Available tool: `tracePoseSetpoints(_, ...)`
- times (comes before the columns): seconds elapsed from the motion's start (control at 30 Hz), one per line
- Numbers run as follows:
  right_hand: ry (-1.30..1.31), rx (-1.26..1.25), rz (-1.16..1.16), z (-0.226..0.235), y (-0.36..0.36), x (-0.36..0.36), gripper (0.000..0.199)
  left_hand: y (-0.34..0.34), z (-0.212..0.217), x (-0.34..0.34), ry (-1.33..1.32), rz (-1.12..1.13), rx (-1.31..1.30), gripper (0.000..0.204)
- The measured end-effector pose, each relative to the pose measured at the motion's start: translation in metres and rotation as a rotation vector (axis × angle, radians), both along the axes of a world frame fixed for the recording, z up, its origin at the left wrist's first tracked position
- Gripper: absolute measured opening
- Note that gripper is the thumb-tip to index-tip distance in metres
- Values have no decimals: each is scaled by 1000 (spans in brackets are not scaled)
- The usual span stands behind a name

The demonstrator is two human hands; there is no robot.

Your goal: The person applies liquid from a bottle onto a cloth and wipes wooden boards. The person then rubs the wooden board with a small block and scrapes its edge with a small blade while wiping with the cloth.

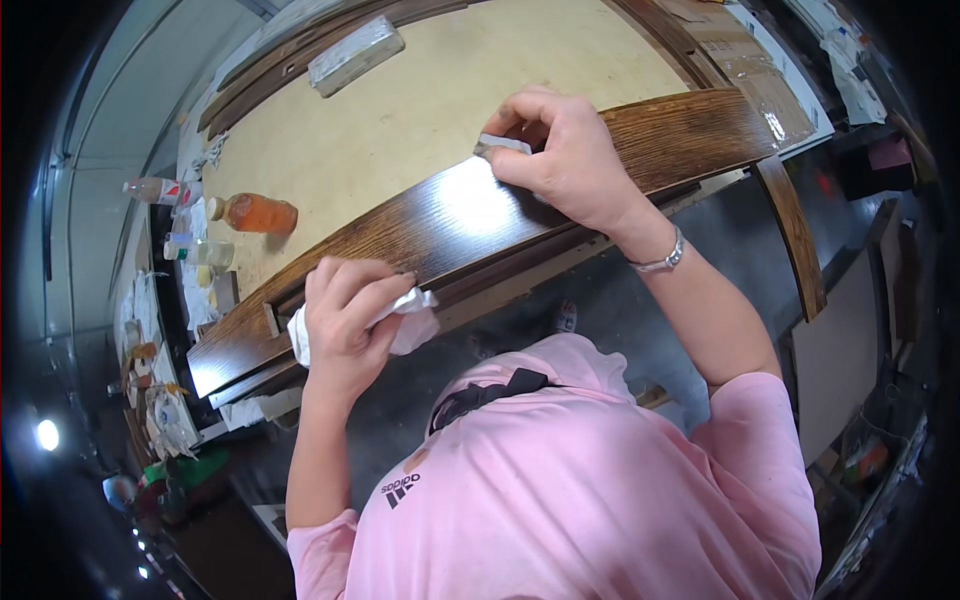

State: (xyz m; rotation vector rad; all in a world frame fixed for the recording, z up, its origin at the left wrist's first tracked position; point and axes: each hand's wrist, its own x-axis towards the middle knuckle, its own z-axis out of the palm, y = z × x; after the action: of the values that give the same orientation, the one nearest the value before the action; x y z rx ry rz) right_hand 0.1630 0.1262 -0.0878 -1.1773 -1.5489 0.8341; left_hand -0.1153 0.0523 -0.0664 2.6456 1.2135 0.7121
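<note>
Along the table's near side lies a long dark-brown wooden board, its grain showing and its surface shining under the light. My right hand is over the board's upper middle, fingers pinched on a small folded white-and-grey piece; whether it is cloth or abrasive paper I cannot make out. At the board's near edge, toward its left part, my left hand is closed around a crumpled white cloth that hangs out past the fingers.
On the pale tabletop stand a bottle of orange liquid and a clear bottle at the left. A wrapped silver block lies at the back. A narrow curved brown strip slants down at the right.
</note>
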Motion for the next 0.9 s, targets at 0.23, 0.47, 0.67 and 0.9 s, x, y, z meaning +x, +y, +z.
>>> tracePoseSetpoints(0.23,-2,-31,12,0,-2,-3,29,-3,-4,-5,-61,8,24,43)
tracePoseSetpoints(0.47,-47,21,0,0,-2,-4,23,-3,-10,-7,-64,11,3,41)
tracePoseSetpoints(0.67,17,28,-30,-2,-2,-5,27,-1,-1,-1,-61,19,-4,42)
tracePoseSetpoints(0.9,21,15,-49,2,-4,-5,27,-3,-13,-10,-13,36,-18,44)
